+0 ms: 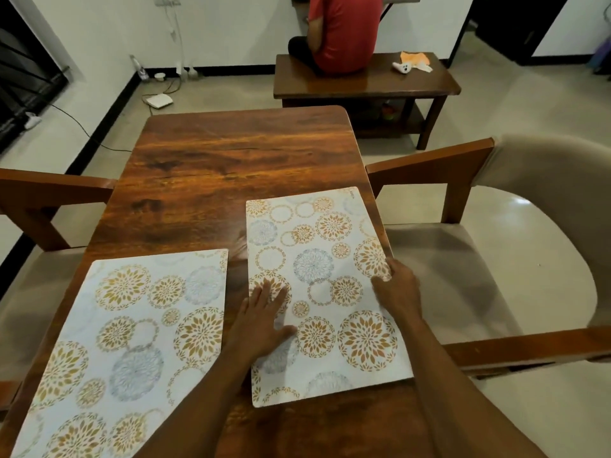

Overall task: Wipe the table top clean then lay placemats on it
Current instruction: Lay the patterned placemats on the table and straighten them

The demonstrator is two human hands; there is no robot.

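Looking thin, light and bendy, likely to slide, the floral placemat lies flat along the right edge of the wooden table, where the right hand pinches its outer edge while the left hand presses it with straight, spread fingers.

I can read no word, number or brand anywhere in my view. The only lettering I spot is a tiny dark line of print on the right placemat, along the same long edge that my right hand grips. It sits at the far corner, well beyond my fingers, and is too small for me to make out.
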